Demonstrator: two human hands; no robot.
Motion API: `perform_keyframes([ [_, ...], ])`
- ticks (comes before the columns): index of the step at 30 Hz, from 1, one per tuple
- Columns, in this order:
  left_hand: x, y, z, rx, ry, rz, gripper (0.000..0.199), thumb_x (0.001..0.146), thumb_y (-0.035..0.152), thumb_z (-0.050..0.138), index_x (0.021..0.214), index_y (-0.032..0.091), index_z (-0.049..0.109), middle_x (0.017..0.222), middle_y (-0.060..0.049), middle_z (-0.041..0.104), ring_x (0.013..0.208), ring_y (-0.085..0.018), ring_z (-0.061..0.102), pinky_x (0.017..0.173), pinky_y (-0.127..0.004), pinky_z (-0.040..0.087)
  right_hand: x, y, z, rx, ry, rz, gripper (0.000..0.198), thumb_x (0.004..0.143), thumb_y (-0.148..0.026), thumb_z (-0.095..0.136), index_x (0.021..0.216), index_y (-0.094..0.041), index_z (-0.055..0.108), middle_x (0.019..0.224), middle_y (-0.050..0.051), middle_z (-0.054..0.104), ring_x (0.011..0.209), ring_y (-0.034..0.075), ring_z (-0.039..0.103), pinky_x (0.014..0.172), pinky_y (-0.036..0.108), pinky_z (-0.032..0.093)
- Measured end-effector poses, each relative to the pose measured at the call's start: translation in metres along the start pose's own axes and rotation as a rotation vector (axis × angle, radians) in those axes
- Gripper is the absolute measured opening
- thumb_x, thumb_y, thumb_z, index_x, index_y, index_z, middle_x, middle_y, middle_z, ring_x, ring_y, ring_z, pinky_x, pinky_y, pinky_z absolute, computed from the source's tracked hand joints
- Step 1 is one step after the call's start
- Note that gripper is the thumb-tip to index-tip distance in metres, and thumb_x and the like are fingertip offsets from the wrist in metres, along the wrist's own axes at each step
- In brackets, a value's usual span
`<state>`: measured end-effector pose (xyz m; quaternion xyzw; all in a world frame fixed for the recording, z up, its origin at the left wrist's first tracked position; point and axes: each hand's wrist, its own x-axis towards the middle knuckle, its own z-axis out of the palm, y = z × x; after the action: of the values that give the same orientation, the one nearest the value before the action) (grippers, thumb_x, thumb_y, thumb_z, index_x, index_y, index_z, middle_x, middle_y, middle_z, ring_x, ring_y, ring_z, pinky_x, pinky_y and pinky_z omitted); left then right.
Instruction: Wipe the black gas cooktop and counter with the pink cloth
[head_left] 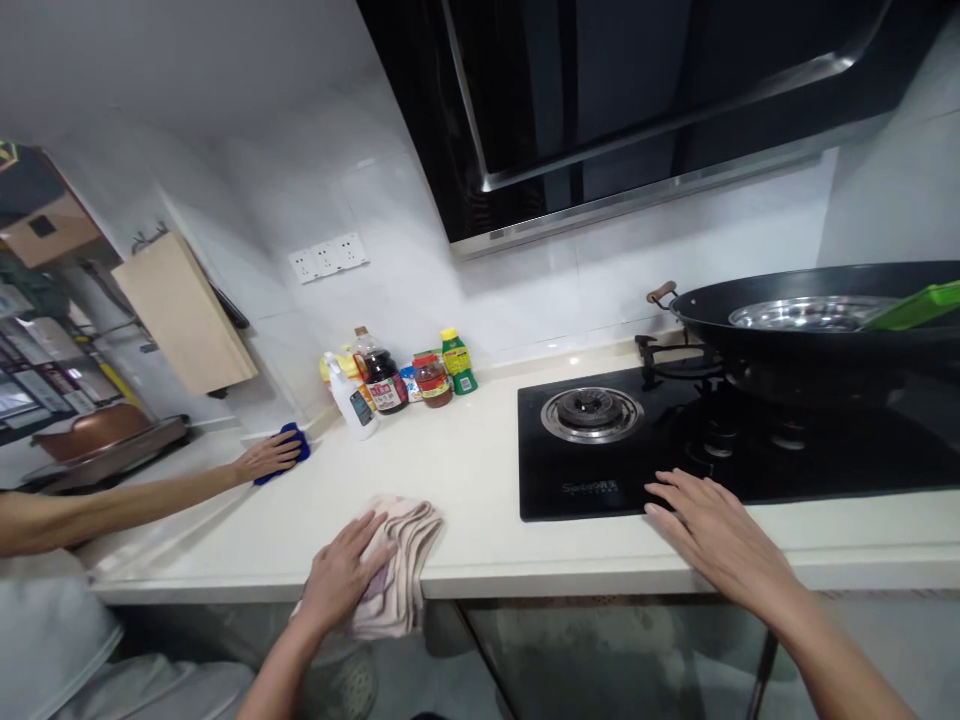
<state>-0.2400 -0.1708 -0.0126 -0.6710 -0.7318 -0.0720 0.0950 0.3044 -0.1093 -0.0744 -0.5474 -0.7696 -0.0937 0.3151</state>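
At the counter's front edge, my left hand [343, 568] grips a folded pink-and-white cloth [409, 560], its fingers lying over the top. Part of the cloth hangs past the edge. My right hand [712, 525] is open, fingers spread, at the front rim of the black glass gas cooktop [551, 490]; whether it touches the glass I cannot tell. A round burner [592, 413] sits on the cooktop's left side. On the right a large dark wok [705, 312] stands over the other burner, with a shiny metal lid or plate [810, 313] and a green-handled utensil [919, 307] in it.
Another person's hand [270, 458] presses a blue cloth [300, 443] on the counter at left. Against the wall stand a white spray bottle [351, 398], a dark sauce bottle [382, 375], a red-lidded jar [433, 381] and a green bottle [458, 363]. A range hood [637, 100] overhangs the cooktop.
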Motion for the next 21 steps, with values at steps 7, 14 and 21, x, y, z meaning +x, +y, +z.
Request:
perform_keyframes([
  [7, 0.073, 0.065, -0.022, 0.047, -0.173, -0.121, 0.059, 0.101, 0.054, 0.030, 0.154, 0.032, 0.042, 0.166, -0.007, 0.034, 0.151, -0.034, 0.033, 0.114, -0.063, 0.032, 0.002, -0.006, -0.001, -0.001, 0.030, 0.020, 0.055, 0.102, -0.057, 0.035, 0.123, -0.021, 0.070, 0.137, 0.011, 0.066, 0.133, 0.031, 0.055, 0.115, 0.055, 0.036],
  [14, 0.127, 0.163, -0.003, -0.037, -0.213, -0.003, 0.083, 0.095, 0.077, 0.023, 0.161, 0.028, 0.028, 0.171, -0.011, 0.018, 0.154, -0.042, 0.021, 0.116, -0.070, 0.024, 0.003, -0.004, -0.004, 0.016, 0.013, 0.025, 0.051, 0.101, -0.057, 0.040, 0.124, -0.023, 0.069, 0.139, 0.009, 0.065, 0.135, 0.030, 0.054, 0.116, 0.055, 0.035],
  [21, 0.076, 0.209, -0.008, -0.097, -0.224, 0.228, 0.077, 0.099, 0.073, 0.022, 0.163, 0.031, 0.024, 0.172, -0.007, 0.015, 0.157, -0.036, 0.013, 0.123, -0.060, 0.018, 0.001, -0.002, -0.006, 0.025, -0.027, 0.022, 0.053, 0.101, -0.059, 0.039, 0.128, -0.024, 0.068, 0.142, 0.008, 0.063, 0.138, 0.030, 0.052, 0.118, 0.055, 0.035],
])
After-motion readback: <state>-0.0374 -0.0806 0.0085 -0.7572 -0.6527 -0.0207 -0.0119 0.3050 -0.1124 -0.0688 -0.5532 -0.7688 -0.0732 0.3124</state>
